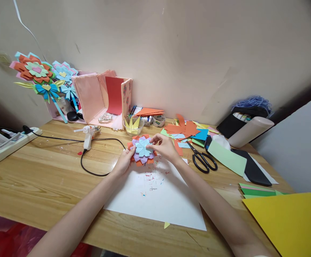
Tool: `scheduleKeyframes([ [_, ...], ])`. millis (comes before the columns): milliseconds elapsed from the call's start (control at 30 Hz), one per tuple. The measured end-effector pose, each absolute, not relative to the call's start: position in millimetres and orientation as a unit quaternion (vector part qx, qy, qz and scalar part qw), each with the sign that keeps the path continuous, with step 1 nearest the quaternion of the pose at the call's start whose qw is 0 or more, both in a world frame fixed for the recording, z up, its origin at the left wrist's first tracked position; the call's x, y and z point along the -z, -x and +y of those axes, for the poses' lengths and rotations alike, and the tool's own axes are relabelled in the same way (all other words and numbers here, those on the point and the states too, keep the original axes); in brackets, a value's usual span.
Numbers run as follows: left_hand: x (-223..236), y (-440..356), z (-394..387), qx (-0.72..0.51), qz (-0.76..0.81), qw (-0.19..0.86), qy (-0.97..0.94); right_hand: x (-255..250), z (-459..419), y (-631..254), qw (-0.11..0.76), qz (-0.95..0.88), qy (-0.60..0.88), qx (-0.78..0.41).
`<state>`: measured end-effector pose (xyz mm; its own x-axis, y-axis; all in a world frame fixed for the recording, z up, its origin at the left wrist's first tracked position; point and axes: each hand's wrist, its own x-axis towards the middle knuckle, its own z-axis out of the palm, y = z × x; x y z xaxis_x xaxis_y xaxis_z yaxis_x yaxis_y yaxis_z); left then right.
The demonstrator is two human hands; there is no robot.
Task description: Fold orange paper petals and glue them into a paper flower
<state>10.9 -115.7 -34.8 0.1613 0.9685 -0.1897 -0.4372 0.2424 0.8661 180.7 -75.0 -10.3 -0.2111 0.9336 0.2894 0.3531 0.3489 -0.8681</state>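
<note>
A layered paper flower (144,147), light blue over lilac over orange, is held up above the far end of a marked white sheet (157,207). My left hand (124,161) grips its left edge, thumb on the front. At the flower's right side, my right hand (164,145) pinches with thumb and forefinger at the light blue layer. Left of the hands lies a white hot glue gun (88,137) with a black cord. Black-handled scissors (203,159) rest to the right.
Paper scraps (182,128), a clear bowl (133,125) with yellow pieces and a tape roll (159,120) sit at the back. Finished paper flowers (34,69) stand back left by a pink box (87,94). Yellow paper (289,221) lies front right; a power strip (10,146) is left.
</note>
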Motion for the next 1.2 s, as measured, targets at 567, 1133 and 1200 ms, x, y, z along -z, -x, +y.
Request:
scheduleKeyframes([
  [567, 48, -7, -112, -0.567, 0.440, 0.646, -0.261, 19, -35, -244, 0.432, -0.509, 0.549, -0.503],
  [1133, 40, -12, -117, -0.530, 0.442, 0.651, -0.314, 15, -69, -183, 0.343, -0.625, 0.531, -0.459],
  [1200, 38, -12, -118, -0.526, 0.434, 0.662, -0.310, 14, -68, -185, 0.351, -0.606, 0.534, -0.473],
])
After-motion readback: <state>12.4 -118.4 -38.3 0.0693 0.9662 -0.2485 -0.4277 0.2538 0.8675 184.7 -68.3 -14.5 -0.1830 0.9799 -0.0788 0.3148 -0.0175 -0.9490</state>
